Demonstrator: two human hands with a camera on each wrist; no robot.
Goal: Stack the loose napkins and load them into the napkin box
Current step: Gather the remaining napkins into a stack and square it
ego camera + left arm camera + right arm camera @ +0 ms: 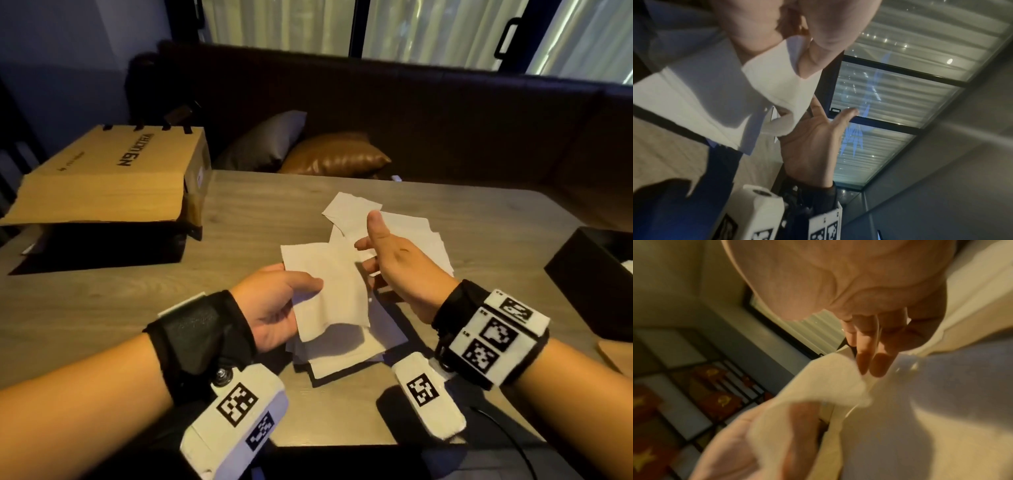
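My left hand [291,298] holds a small bunch of white napkins [329,284] above the table, thumb on top and fingers beneath. In the left wrist view its fingers [818,32] pinch those napkins [766,78]. My right hand [380,250] is open just right of the bunch, thumb up and straight fingers at the napkins' right edge; it grips nothing. In the right wrist view the straight fingers [869,360] sit against a napkin [828,386]. More loose napkins [404,233] lie spread on the table behind, and others [342,356] lie under my hands. The black napkin box [589,281] stands at the far right.
A brown cardboard box [113,178] with an open flap rests on a black base at the left of the wooden table [102,308]. Grey and brown cushions [308,150] lie on the bench behind. A tan object [613,353] pokes in at the right edge.
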